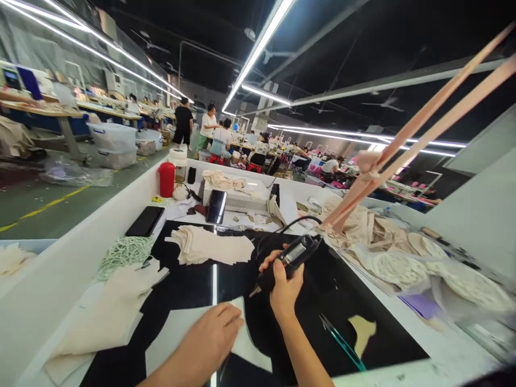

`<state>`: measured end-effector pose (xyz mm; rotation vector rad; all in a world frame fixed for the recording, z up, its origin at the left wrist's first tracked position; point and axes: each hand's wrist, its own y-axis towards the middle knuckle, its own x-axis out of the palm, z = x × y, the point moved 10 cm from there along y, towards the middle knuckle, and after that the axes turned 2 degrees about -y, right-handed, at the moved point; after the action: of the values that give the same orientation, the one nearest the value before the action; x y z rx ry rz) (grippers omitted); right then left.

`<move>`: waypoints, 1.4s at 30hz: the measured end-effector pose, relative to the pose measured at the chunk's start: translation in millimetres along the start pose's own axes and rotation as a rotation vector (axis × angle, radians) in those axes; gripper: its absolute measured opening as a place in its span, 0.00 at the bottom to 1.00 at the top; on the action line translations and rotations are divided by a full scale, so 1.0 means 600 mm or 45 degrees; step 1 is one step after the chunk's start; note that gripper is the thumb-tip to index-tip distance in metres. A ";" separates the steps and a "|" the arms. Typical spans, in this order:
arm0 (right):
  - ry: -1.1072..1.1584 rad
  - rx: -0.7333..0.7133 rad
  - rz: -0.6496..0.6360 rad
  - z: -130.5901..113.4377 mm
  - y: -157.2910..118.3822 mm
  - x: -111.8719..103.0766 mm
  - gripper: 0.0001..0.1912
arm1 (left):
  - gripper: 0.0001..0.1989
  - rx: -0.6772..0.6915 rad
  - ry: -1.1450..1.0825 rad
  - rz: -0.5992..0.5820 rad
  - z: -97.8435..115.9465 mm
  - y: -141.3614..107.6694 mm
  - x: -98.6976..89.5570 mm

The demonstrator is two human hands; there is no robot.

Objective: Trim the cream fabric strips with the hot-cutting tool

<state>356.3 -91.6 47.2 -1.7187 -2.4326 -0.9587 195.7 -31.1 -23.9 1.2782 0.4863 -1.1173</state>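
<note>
My right hand is wrapped round a black handheld power tool, its pointed tip aimed down and left above the black mat. Pink straps rise from near the tool's rear end. My left hand rests, fingers together, on a pale cut fabric piece; whether it pinches something thin is too small to tell. Beyond both hands lies a stack of cream fabric pieces. Green-handled tweezers and a beige scrap are to the right.
Cream pieces and green cord lie at left, near a black tablet. Behind stand a phone, a red container and a white machine. Fabric strips heap at right. People sit and stand farther back.
</note>
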 end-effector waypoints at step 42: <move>0.006 0.038 -0.041 0.013 -0.008 0.011 0.12 | 0.04 -0.580 -0.023 -0.146 -0.101 0.039 0.008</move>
<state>352.2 -83.1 41.0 -1.6714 -2.4662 -0.9231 234.5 20.3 -33.0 0.8498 0.7595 -1.0361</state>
